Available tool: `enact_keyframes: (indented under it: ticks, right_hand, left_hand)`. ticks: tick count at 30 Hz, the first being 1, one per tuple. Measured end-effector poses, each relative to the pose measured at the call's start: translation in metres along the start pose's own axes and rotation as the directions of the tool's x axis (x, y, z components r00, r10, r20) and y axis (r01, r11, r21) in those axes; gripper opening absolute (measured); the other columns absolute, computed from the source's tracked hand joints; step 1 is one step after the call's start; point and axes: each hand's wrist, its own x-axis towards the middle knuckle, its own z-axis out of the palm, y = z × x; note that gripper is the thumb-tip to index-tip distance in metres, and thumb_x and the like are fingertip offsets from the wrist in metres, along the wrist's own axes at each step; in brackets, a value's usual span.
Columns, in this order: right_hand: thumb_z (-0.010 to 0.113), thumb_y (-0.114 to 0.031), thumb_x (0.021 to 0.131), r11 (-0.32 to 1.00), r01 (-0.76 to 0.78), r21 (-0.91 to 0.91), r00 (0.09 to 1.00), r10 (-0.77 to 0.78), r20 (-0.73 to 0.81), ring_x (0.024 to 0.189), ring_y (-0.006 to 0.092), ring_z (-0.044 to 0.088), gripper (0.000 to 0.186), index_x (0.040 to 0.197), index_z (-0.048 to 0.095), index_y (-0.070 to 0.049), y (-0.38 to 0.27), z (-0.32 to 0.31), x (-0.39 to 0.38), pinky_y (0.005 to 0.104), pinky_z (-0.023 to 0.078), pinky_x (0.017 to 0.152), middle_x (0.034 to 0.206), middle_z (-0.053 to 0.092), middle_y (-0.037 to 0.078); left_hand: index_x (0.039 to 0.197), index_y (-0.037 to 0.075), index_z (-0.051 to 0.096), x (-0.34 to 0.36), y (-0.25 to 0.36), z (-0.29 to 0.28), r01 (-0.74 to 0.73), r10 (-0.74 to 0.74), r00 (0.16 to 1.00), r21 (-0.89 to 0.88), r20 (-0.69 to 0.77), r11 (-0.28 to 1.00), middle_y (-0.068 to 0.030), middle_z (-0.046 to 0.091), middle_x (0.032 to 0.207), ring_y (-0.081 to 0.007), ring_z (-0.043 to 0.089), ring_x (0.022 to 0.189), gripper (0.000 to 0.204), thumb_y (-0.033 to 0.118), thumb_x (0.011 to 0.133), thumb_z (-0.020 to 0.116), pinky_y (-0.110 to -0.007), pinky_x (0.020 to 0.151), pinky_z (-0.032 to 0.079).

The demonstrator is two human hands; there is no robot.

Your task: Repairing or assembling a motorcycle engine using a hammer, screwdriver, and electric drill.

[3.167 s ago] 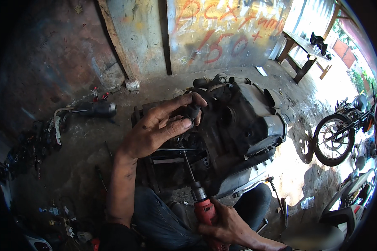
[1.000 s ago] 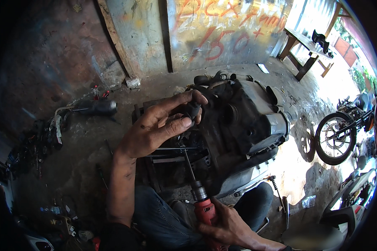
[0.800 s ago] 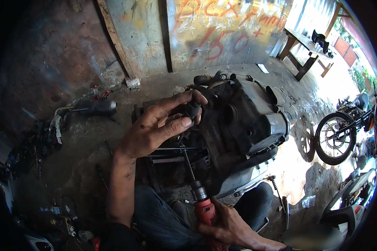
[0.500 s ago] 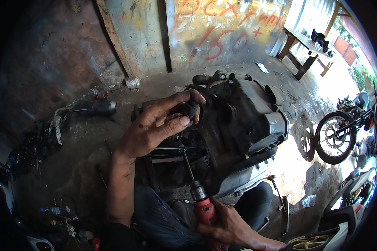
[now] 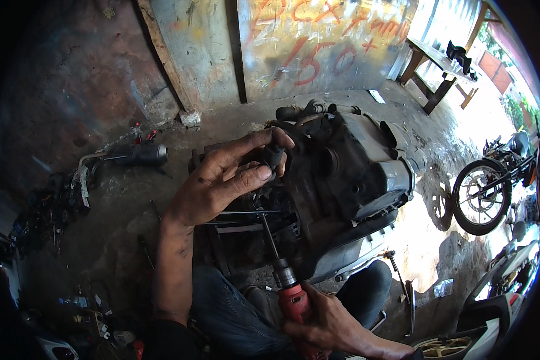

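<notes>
My left hand (image 5: 225, 174) is closed, pinching a small black cylindrical part (image 5: 272, 156) between thumb and fingers above the engine. In my right hand (image 5: 330, 324) is a red power drill (image 5: 295, 305), gripped by its body and pointing away from me. A long thin bit (image 5: 269, 234) runs from the drill's chuck (image 5: 283, 273) toward the dark engine assembly (image 5: 318, 198). Just where the bit's tip ends, among dark parts beneath my left hand, I cannot tell. A boxy black plastic housing (image 5: 366, 162) forms the right part of the engine.
An exhaust muffler (image 5: 139, 155) lies on the floor at the left, near scattered dark parts. A motorcycle wheel (image 5: 482, 197) stands at the right. A shock absorber (image 5: 396, 267) lies beside my right knee. The wooden bench (image 5: 438, 60) is at the back right.
</notes>
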Motion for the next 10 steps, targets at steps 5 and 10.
enact_keyframes:
  ticks: [5, 10]
  right_hand:
    - [0.077, -0.035, 0.074, 0.999, -0.006, -0.036, 1.0, 0.007, 0.006, 0.089, 0.0354, 0.072, 0.067, 0.126, 0.054, 0.001, -0.001, -0.0016, 0.0007, 0.0445, 0.056, 0.085, 0.095, 0.071, 0.023]
    - [0.077, -0.036, 0.074, 0.997, 0.035, -0.068, 0.999, -0.036, -0.015, 0.089, 0.0357, 0.072, 0.067, 0.126, 0.054, 0.001, 0.0025, 0.0001, 0.0012, 0.0446, 0.056, 0.085, 0.096, 0.071, 0.022]
  left_hand:
    - [0.139, -0.003, 0.047, 0.0, 0.0011, -0.0004, -0.001, 0.001, 1.0, 0.009, 0.01, 1.0, -0.0115, 0.059, 0.115, -0.0175, 0.056, 0.112, 0.044, 0.01, 0.098, 0.055, -0.035, 0.104, 0.04]
    - [0.14, -0.003, 0.046, 0.0, 0.0018, -0.0003, 0.02, -0.02, 1.0, 0.013, 0.003, 1.0, -0.0118, 0.059, 0.116, -0.0178, 0.056, 0.113, 0.044, 0.011, 0.099, 0.055, -0.035, 0.105, 0.039]
